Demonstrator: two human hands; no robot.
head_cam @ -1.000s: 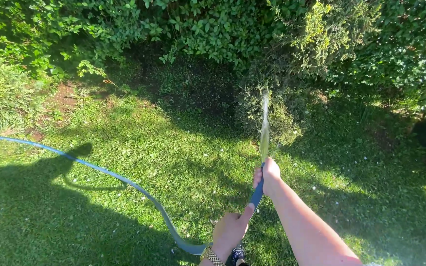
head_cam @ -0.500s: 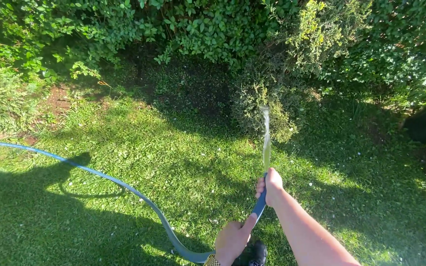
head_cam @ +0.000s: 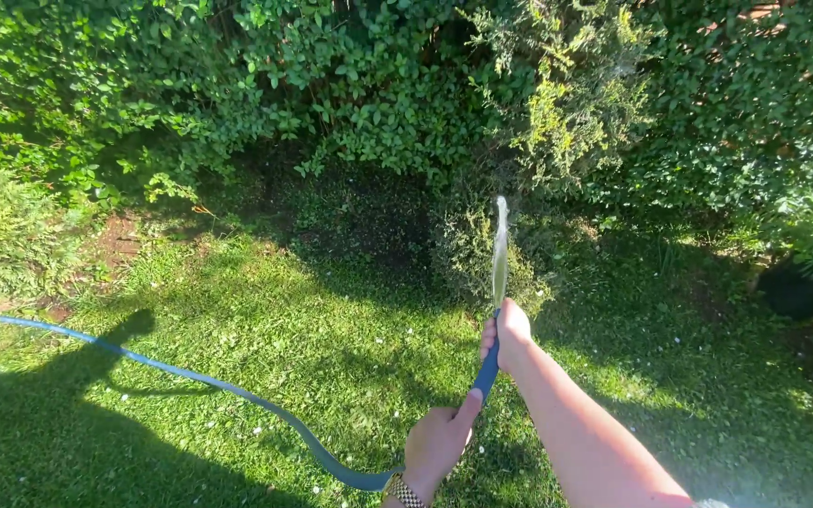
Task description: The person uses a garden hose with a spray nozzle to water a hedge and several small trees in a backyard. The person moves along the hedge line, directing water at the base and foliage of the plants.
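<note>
1. The right hand is closed around the end of the blue hose.
2. The left hand grips the hose lower down.
3. Water shoots toward the bushes.
4. The hose lies curved across the grass.

Looks like a home garden: sunlit mown green lawn, thick leafy green hedge, long blue rubber hose.

The right hand is closed on the hose end, the left hand closed just below it.
</note>
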